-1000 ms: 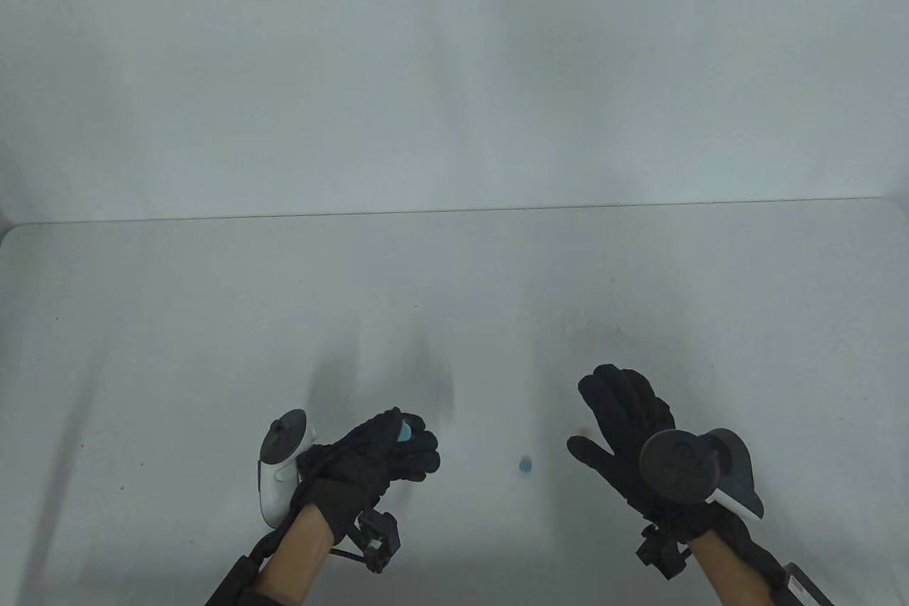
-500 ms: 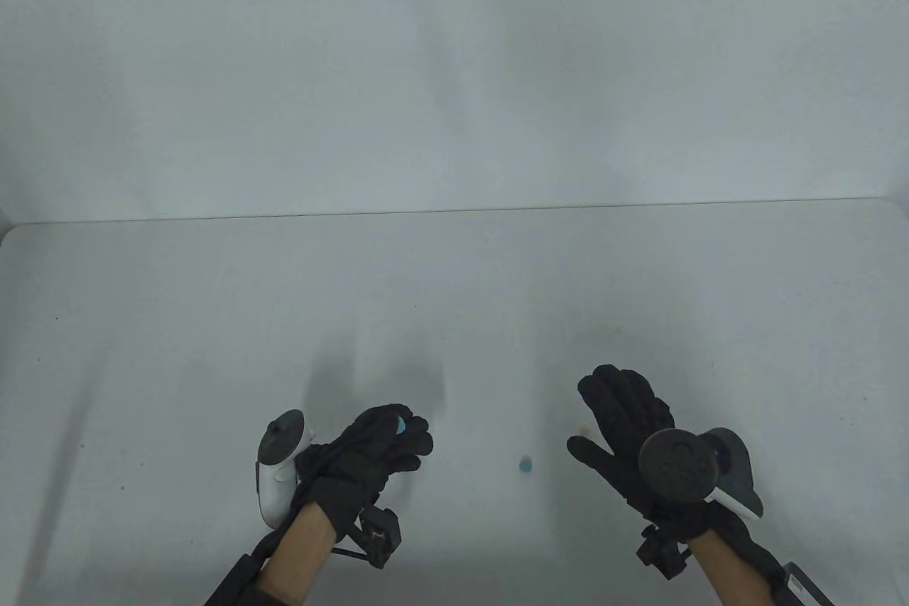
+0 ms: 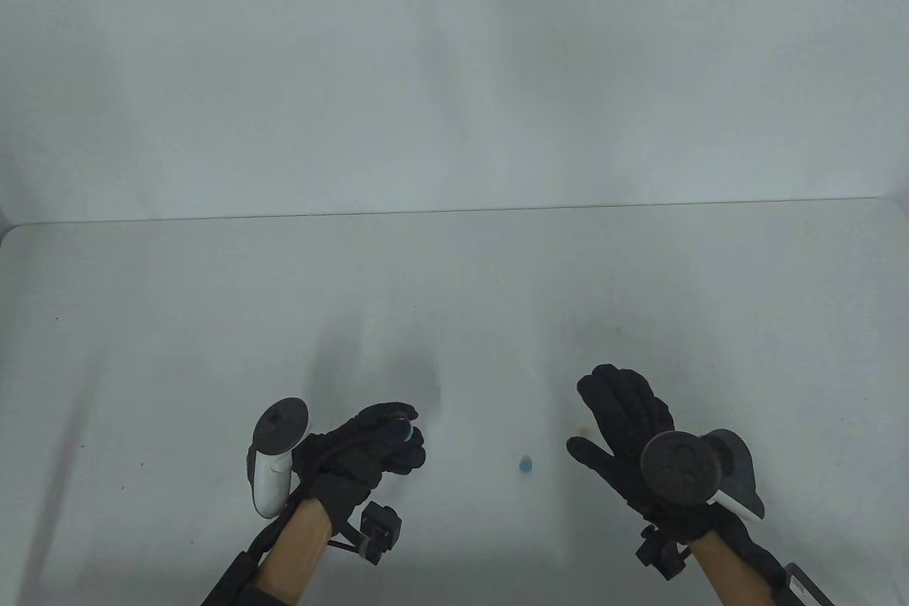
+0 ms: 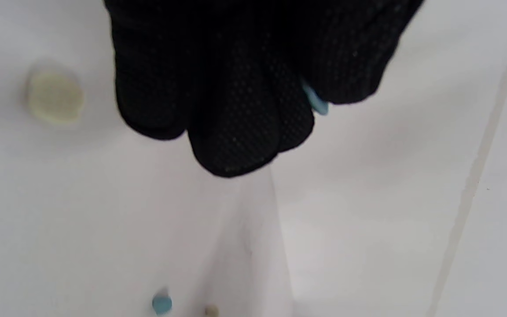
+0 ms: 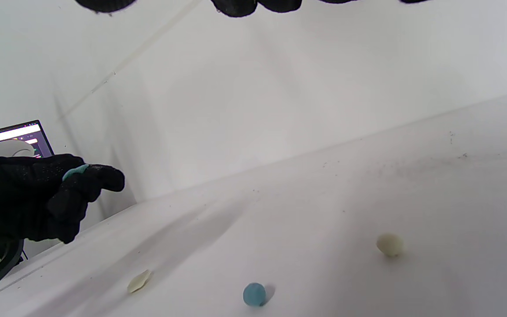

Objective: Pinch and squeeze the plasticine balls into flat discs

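The left hand (image 3: 369, 446) has curled tighter on the blue lump (image 3: 409, 430), now nearly hidden and thinning toward a disc. The right hand (image 3: 625, 421) hovers open, holding nothing. A blue ball (image 3: 525, 464) waits at its nine o'clock.

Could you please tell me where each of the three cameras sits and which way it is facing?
Table view: above, looking down at the table; shows the left hand, the right hand and both forearms.
Left wrist view: on the left wrist, facing past the fingers that pinch a blue piece.
Right wrist view: on the right wrist, looking low across the table; only fingertips show.
Shared: all three show the blue ball.
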`<state>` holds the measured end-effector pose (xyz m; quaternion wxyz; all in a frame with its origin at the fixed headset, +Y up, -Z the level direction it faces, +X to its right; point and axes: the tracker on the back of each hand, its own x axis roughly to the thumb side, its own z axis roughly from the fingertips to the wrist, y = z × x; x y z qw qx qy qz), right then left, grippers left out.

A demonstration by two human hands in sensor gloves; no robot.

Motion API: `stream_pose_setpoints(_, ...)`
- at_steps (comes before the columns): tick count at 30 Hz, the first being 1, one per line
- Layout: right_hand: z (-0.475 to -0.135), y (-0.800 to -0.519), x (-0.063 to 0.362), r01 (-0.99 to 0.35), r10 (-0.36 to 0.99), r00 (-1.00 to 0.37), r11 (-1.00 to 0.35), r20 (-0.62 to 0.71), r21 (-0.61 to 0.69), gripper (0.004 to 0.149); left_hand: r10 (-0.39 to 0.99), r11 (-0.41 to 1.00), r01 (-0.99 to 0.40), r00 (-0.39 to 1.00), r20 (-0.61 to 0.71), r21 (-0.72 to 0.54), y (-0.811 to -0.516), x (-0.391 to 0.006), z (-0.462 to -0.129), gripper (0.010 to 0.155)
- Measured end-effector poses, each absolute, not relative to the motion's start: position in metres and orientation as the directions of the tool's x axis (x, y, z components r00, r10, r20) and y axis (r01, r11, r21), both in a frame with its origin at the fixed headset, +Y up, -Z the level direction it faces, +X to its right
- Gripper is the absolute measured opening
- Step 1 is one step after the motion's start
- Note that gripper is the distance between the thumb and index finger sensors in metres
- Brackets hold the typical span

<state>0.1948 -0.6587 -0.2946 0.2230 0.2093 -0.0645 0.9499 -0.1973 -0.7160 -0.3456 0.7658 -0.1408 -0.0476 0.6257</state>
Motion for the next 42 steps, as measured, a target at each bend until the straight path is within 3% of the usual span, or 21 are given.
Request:
stream_pose_setpoints(5, -0.293, -0.658, 0.195, -0.453, 0.394, -0.810, -0.891, 0.434, -0.036, 0.076, 0.965, 0.194, -0.945, 0.232, -0.124, -0.264, -0.709, -0.199, -0.350, 0.048)
stream_pose_setpoints(13, -0.292, -0.657, 0.195, -0.457, 0.394, -0.809, -0.889, 0.436, -0.044, 0.076, 0.942, 0.228, -0.930, 0.285, -0.177, -0.287, -0.703, -0.190, -0.361, 0.044)
stream_pose_setpoints(21, -0.292, -0.658, 0.195, -0.453, 0.390, -0.810, -0.890, 0.438, -0.046, 0.077, 0.859, 0.439, -0.842, 0.496, -0.129, -0.314, -0.701, -0.170, -0.379, 0.045)
stream_pose_setpoints(27, -0.291, -0.658, 0.194, -0.456, 0.390, -0.807, -0.889, 0.444, -0.048, 0.076, 0.822, 0.500, -0.807, 0.556, -0.120, -0.314, -0.704, -0.157, -0.393, 0.046)
stream_pose_setpoints(35, -0.293, -0.660, 0.193, -0.448, 0.391, -0.807, -0.894, 0.442, -0.027, 0.076, 0.614, 0.700, -0.584, 0.786, -0.070, -0.412, -0.716, -0.136, -0.410, 0.046)
stream_pose_setpoints(42, -0.294, -0.660, 0.193, -0.452, 0.403, -0.805, -0.892, 0.436, -0.010, 0.076, 0.480, 0.788, -0.430, 0.877, 0.002, -0.440, -0.730, -0.117, -0.418, 0.045)
